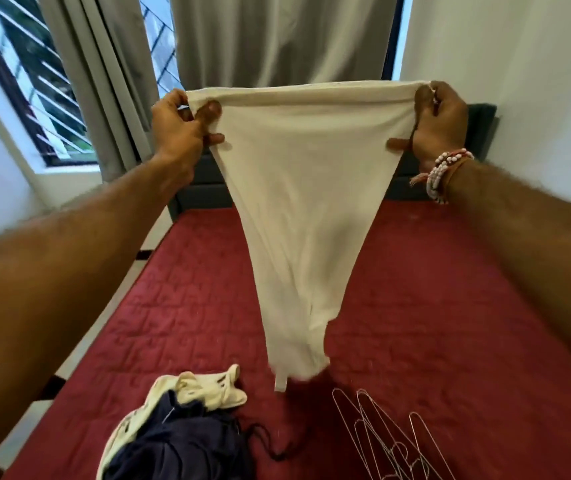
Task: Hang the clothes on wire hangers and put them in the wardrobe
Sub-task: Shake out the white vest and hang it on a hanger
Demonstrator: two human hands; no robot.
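A cream-white garment (297, 209) hangs stretched in the air above the bed, its hem pulled wide and its narrow lower end dangling just over the mattress. My left hand (181, 128) grips the hem's left corner and my right hand (438, 124) grips its right corner, both at chest height. Several wire hangers (386, 438) lie tangled on the red bedcover at the lower right. A pile of clothes, a dark navy piece (180, 445) with a cream one (207, 388) on top, lies at the lower left. No wardrobe is in view.
The red quilted mattress (450, 306) fills the middle, with a dark headboard (481, 133) at its far end. Grey curtains (277, 39) and a barred window (24, 74) stand behind. A white wall (536, 81) runs along the right side.
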